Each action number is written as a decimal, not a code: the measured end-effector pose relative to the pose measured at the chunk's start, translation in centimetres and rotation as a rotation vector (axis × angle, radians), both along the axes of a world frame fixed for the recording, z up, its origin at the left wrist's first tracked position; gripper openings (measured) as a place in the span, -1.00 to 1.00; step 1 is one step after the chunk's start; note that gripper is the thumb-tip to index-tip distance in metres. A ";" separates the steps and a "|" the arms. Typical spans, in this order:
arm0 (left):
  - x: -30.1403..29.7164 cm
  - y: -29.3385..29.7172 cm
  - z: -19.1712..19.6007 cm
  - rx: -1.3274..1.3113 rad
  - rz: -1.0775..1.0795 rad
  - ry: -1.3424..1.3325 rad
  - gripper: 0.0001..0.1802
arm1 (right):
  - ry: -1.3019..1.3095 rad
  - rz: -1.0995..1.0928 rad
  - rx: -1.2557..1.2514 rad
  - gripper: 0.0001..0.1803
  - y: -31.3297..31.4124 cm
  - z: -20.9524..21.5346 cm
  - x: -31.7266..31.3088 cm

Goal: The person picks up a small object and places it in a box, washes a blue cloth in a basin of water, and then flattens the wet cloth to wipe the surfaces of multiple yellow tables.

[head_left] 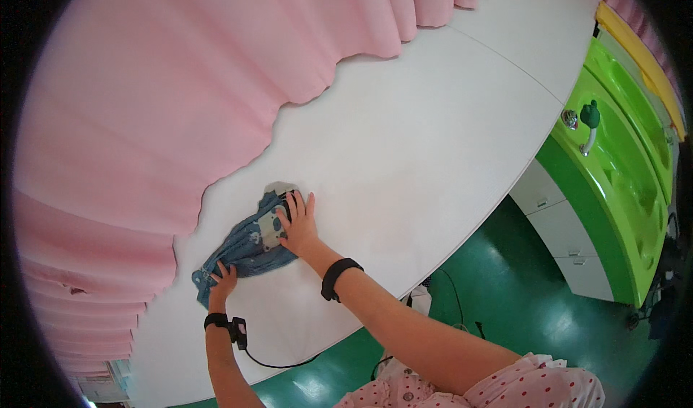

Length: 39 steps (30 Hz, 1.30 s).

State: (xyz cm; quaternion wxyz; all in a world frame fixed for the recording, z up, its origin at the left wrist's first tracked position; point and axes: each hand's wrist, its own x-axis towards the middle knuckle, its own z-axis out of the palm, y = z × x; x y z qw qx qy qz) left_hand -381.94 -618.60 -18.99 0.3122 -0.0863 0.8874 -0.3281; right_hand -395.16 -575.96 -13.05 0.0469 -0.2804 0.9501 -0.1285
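Observation:
A small blue denim garment [245,246] lies flat on the white tabletop [419,141], slanting from lower left to upper right. A pale patterned patch shows on its front, and a light grey part sticks out at its far end. On that upper right end rests my right hand [301,229], open with its fingers spread. My left hand [225,284] is open too, its fingers on the narrow lower left end of the denim. Neither hand grips the cloth, as far as I can see.
A pink curtain [180,83] hangs along the table's far left side. To the right stands a bright green sink unit [613,170] with a tap [588,130] and white drawers [559,224]. A black cable [281,366] runs from the band on my left wrist.

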 end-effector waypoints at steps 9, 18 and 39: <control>-4.8 18.2 -1.8 0.222 0.373 0.013 -0.51 | -0.033 0.034 0.066 -0.40 6.0 -4.9 -2.7; 1.7 24.6 -4.3 0.416 0.562 0.444 -0.27 | 0.098 0.060 -0.062 -0.47 17.2 -4.6 3.4; 0.3 36.4 -6.1 0.406 0.366 0.261 -0.31 | 0.003 0.023 0.105 -0.30 29.2 -3.5 5.7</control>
